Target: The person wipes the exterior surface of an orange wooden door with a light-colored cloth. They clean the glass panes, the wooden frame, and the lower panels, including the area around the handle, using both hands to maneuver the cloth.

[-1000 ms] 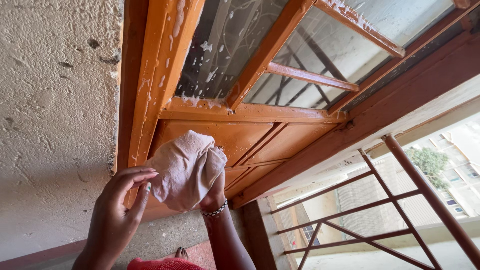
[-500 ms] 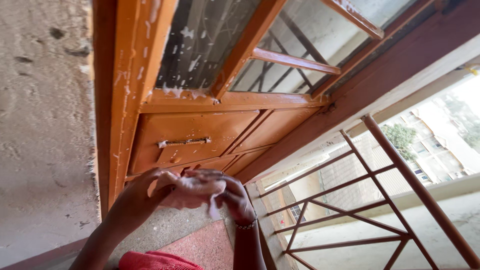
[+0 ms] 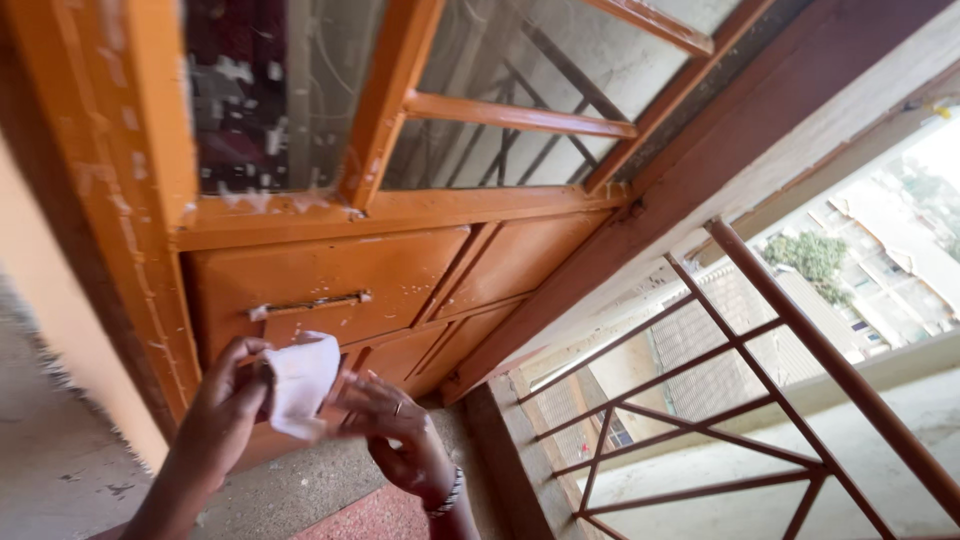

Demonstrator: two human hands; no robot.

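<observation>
Both your hands sit low in the view, in front of the orange door [image 3: 330, 270]: your left hand [image 3: 228, 405] is closed around a folded white cloth [image 3: 300, 383], thumb and fingers pinching its near edge, while your right hand [image 3: 395, 432], with a ring and a beaded bracelet [image 3: 447, 497], lies half open with its fingertips touching the cloth's lower right side. Cloth: held between the two hands, nearer the left, its long axis running roughly upright and tilted slightly right; it hangs just below the small metal latch [image 3: 310, 303] on the door's lower panel, so the panel lies up and ahead of your hands. Above: dusty, paint-flecked glass panes [image 3: 260, 90]. Right: a brown railing [image 3: 760, 400] with buildings beyond. Compared with half a second ago, the cloth now shows as a distinct white fold rather than being hidden between the hands, and the latch has drawn closer to them.
</observation>
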